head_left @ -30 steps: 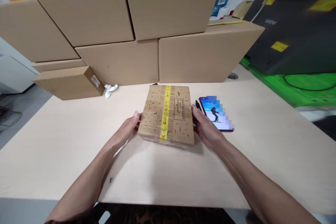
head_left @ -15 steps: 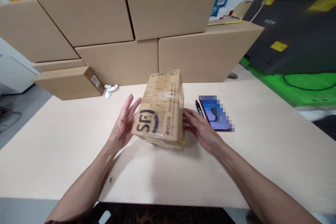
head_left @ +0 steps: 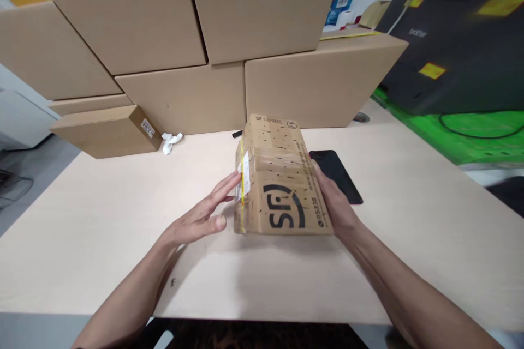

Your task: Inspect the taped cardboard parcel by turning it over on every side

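Observation:
A taped cardboard box (head_left: 282, 174) with black SF Express print is in front of me over the table, slightly tilted, a shadow under its near edge. A white label (head_left: 244, 177) and a yellow strip (head_left: 242, 212) show on its left side. My right hand (head_left: 338, 202) grips the box's right side, its fingers mostly hidden behind it. At the left side, my left hand (head_left: 204, 214) is open, its outstretched fingertips at the label and its thumb apart from the box. Just right of the box lies a dark phone (head_left: 338, 174).
Large cardboard boxes (head_left: 184, 98) are stacked along the table's back. A flat carton (head_left: 98, 131) leans at the back left, beside crumpled white paper (head_left: 171, 142). A small black object (head_left: 237, 133) shows behind the box. Right stands a dark machine (head_left: 446, 49) on a green surface (head_left: 483, 136).
The box has turned and shifted right, bringing its labelled left side into view. My right hand now grips its right side. The phone's screen has gone dark, and the black pen is out of sight.

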The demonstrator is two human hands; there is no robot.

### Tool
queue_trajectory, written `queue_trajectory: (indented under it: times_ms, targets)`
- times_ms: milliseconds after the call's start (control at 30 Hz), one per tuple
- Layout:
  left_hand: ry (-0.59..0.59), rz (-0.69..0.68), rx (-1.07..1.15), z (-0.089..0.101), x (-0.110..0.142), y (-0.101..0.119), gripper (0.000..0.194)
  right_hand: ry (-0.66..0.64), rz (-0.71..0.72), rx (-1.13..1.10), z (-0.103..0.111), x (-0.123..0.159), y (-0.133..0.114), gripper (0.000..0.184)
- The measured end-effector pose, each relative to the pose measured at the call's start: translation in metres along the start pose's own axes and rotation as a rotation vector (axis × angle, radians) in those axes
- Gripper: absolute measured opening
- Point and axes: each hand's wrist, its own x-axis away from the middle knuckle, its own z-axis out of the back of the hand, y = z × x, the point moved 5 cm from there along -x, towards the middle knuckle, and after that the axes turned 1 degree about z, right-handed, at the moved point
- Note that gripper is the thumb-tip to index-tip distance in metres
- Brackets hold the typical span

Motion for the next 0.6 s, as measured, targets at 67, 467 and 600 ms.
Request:
queue_trajectory:
  times_ms: [67, 467, 600]
  targets:
    - [0.027, -0.043, -0.046, 0.001, 0.002, 0.002, 0.099, 0.011, 0.030, 0.002, 0.000, 0.003, -0.005, 0.069]
    - [0.104, -0.280, -0.365, -0.014, -0.002, 0.000, 0.105, 0.094, 0.177, 0.072, -0.005, 0.011, -0.016, 0.078]
    - [0.255, -0.237, -0.219, -0.011, -0.002, 0.001, 0.100, 0.048, 0.186, 0.084, -0.005, 0.013, -0.016, 0.086]
